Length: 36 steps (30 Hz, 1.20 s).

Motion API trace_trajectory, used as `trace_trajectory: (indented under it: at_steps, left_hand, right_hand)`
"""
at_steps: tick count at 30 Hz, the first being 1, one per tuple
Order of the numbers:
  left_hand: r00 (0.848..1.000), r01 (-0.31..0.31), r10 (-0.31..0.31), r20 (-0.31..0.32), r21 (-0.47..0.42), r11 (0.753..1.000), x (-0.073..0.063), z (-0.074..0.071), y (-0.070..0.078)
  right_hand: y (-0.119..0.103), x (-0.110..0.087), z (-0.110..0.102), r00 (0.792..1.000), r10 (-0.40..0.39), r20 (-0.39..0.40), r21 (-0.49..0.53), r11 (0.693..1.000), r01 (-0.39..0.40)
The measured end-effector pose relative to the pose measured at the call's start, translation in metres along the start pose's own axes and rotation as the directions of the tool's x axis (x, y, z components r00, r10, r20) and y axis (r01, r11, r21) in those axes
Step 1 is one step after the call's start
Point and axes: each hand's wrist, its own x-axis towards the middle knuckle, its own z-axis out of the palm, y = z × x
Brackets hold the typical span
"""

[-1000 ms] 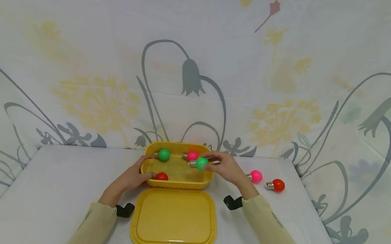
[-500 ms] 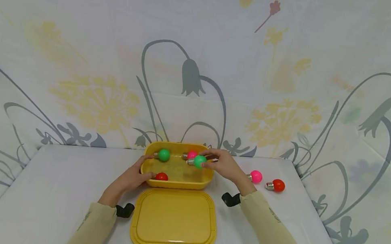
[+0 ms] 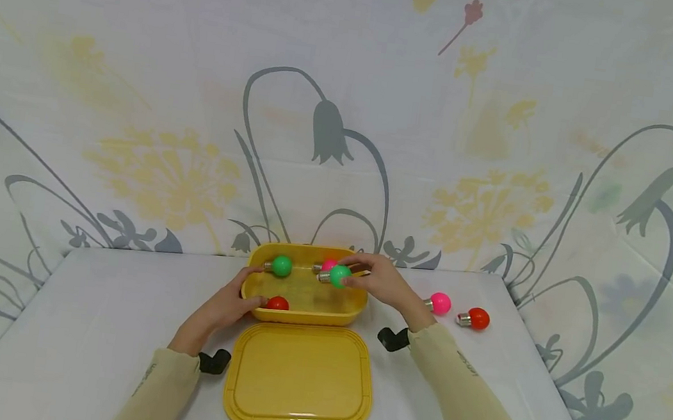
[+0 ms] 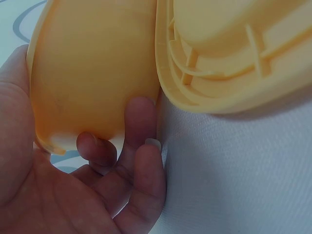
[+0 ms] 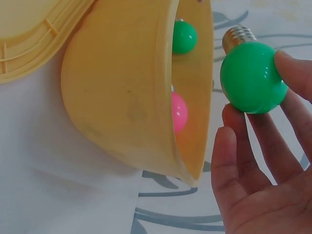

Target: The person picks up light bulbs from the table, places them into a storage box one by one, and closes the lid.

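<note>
My right hand (image 3: 383, 284) pinches a green light bulb (image 3: 339, 276) by its round glass, over the right part of a yellow plastic box (image 3: 304, 317). The bulb's metal screw base points left. In the right wrist view the held bulb (image 5: 253, 78) is outside the box's opening, between thumb and fingers. Inside the box lie another green bulb (image 3: 282, 266), a pink bulb (image 3: 330, 264) partly hidden behind the held one, and a red bulb (image 3: 278, 303) partly hidden by the front wall. My left hand (image 3: 228, 307) grips the box's left end, thumb at the rim.
A yellow lid (image 3: 300, 378) lies flat in front of the box. To the right on the white tablecloth (image 3: 102, 321) are a pink bulb (image 3: 441, 303), its base partly covered by my right wrist, and a red bulb (image 3: 478, 318). A flower-patterned cloth (image 3: 213, 83) hangs behind.
My right hand has moved slightly left with the green bulb, further over the box, covering more of the pink bulb inside. The left hand and box have stayed put.
</note>
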Motion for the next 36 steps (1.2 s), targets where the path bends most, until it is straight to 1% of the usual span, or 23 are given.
trace_trajectory:
  at_steps: [4,12,21,25,29,36]
  left_hand:
    - [1.0,0.006,-0.006,-0.003,0.004,1.0,0.0,-0.001,0.0]
    - [1.0,0.006,-0.006,-0.001,-0.005,1.0,-0.001,0.0,0.0]
    - [1.0,0.005,-0.005,-0.003,-0.003,1.0,0.0,0.0,0.0]
    - [1.0,-0.01,0.01,0.0,-0.008,1.0,-0.001,0.0,-0.001]
    - [1.0,-0.025,0.025,0.004,-0.018,1.0,-0.001,0.0,-0.001]
    - [1.0,-0.016,0.015,-0.005,-0.016,1.0,0.0,0.0,-0.001]
  right_hand:
    - [0.0,0.003,0.001,1.0,0.009,0.004,-0.023,1.0,-0.008]
    - [-0.004,0.009,0.003,0.998,0.056,0.009,-0.047,0.997,-0.056]
    - [-0.003,0.015,0.006,0.999,0.03,0.028,-0.071,0.997,-0.028]
    - [-0.002,0.019,0.006,0.999,0.016,0.04,-0.079,0.997,-0.012]
    - [0.0,0.023,0.007,0.999,0.019,0.049,-0.083,0.996,-0.015]
    - [-0.004,0.029,0.008,0.998,0.033,0.047,-0.088,0.996,-0.029]
